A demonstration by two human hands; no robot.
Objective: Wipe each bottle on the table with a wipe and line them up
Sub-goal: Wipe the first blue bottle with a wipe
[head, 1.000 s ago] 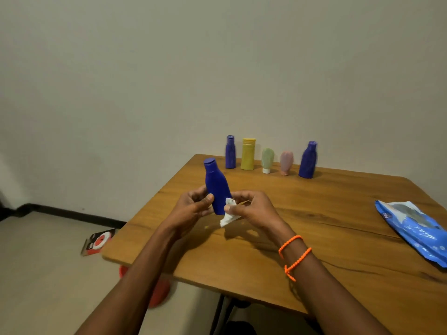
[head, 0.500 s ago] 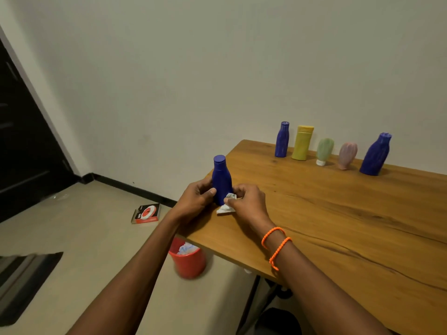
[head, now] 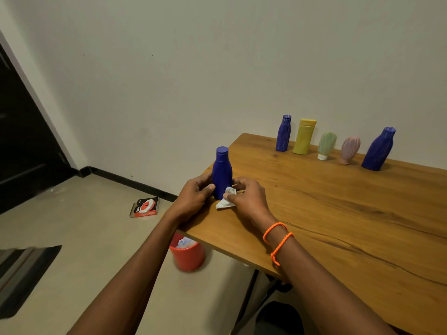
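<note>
**Six bottles, one wipe, two hands**

At centre frame one blue bottle (head: 222, 172) stood upright near the left corner of the wooden table (head: 338, 213). The left hand (head: 193, 198) curled round its base; the right hand (head: 249, 198) pinched one crumpled white wipe (head: 226, 201) against its lower side. Five bottles lined the far edge, upper right: small blue (head: 283, 132), yellow (head: 304, 136), green (head: 326, 145), pink (head: 350, 149), large blue (head: 379, 149). Lower centre, one red bin (head: 188, 256) sat on the floor; one red box (head: 144, 207) lay left of it
</note>
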